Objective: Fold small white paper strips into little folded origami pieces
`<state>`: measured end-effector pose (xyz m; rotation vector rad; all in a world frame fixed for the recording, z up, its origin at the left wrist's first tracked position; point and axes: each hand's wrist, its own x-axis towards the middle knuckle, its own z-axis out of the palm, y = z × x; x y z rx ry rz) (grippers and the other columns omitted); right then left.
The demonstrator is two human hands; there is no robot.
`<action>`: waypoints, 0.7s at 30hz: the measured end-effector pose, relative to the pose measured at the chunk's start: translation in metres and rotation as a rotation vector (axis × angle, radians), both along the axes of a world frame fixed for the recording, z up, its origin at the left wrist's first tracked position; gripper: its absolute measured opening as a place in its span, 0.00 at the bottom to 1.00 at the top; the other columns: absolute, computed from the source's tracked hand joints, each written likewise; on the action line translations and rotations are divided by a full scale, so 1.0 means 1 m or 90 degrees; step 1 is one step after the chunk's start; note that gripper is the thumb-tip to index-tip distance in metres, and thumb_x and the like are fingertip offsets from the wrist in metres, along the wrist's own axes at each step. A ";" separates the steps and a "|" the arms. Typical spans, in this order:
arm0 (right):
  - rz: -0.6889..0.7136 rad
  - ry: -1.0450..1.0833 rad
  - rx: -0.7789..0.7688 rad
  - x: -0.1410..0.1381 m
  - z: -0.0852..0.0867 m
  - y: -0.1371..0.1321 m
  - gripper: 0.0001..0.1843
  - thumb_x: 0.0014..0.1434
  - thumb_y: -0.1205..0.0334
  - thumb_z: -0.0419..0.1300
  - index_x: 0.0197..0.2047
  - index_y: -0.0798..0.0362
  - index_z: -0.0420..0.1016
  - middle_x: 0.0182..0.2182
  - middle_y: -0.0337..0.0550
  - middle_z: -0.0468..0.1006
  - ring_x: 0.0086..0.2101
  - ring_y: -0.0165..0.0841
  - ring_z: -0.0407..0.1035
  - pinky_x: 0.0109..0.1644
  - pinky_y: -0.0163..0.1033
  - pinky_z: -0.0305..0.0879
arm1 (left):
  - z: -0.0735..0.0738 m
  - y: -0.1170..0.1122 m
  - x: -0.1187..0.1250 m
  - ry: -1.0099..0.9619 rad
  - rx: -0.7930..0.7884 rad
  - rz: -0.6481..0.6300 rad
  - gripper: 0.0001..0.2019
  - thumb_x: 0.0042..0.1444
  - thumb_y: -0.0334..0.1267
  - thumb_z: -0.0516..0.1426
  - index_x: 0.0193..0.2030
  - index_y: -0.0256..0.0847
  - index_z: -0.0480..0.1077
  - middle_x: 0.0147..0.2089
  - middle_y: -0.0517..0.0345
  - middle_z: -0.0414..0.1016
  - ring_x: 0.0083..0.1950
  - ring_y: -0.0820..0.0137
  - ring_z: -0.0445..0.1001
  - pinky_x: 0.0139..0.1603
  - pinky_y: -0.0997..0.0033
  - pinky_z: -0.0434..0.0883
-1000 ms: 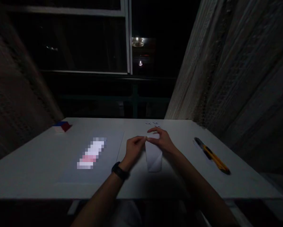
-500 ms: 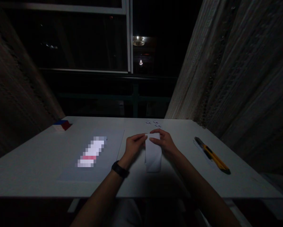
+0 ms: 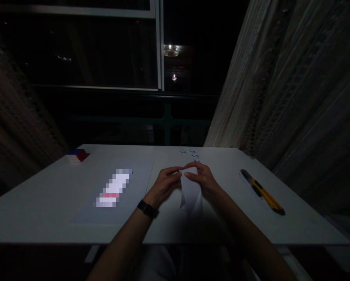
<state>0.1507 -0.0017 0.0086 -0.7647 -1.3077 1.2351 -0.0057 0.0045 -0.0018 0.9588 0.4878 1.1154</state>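
Between my hands is a folded white sheet of paper [image 3: 190, 195], its upper end pinched and its lower end hanging toward me with loose, angled flaps. My left hand [image 3: 166, 182], with a dark watch [image 3: 147, 209] on the wrist, grips the paper's upper left corner between thumb and fingers. My right hand [image 3: 203, 177] holds the upper right part, thumb on the near face and fingers curled over the far edge. Just beyond the fingers, several small dark-marked pieces [image 3: 194, 155] lie on the table.
A yellow and black utility knife [image 3: 265, 195] lies on the right of the white table [image 3: 31, 207]. To the left, a lit, blurred-out screen [image 3: 114, 188] rests on a large pale sheet [image 3: 139, 183]. A red, blue and white block [image 3: 77, 155] sits at the far left edge. Curtains [image 3: 230, 78] flank a dark window.
The paper's lower end has turned from flat and rectangular to tilted, with flaps spreading apart. Both hands shifted slightly, and another small marked piece now shows behind the fingers.
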 end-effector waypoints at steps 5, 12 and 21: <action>-0.010 -0.020 0.018 -0.002 -0.001 -0.002 0.14 0.38 0.61 0.68 0.30 0.51 0.73 0.27 0.37 0.73 0.28 0.31 0.67 0.33 0.36 0.62 | -0.001 0.001 -0.002 0.000 -0.005 -0.011 0.14 0.38 0.32 0.65 0.35 0.34 0.73 0.26 0.57 0.73 0.26 0.75 0.70 0.28 0.76 0.65; -0.023 -0.050 0.067 -0.005 0.000 -0.004 0.15 0.37 0.61 0.69 0.31 0.51 0.73 0.29 0.37 0.72 0.32 0.32 0.66 0.37 0.37 0.62 | -0.003 0.003 -0.004 -0.003 0.029 -0.052 0.12 0.37 0.29 0.65 0.32 0.33 0.73 0.28 0.58 0.70 0.27 0.77 0.68 0.29 0.77 0.64; -0.042 -0.032 0.022 -0.004 0.000 -0.007 0.19 0.37 0.58 0.68 0.34 0.50 0.70 0.25 0.36 0.71 0.25 0.31 0.65 0.30 0.37 0.62 | 0.000 0.000 -0.002 0.038 -0.014 0.041 0.17 0.35 0.33 0.67 0.36 0.34 0.74 0.28 0.56 0.72 0.26 0.75 0.69 0.28 0.74 0.65</action>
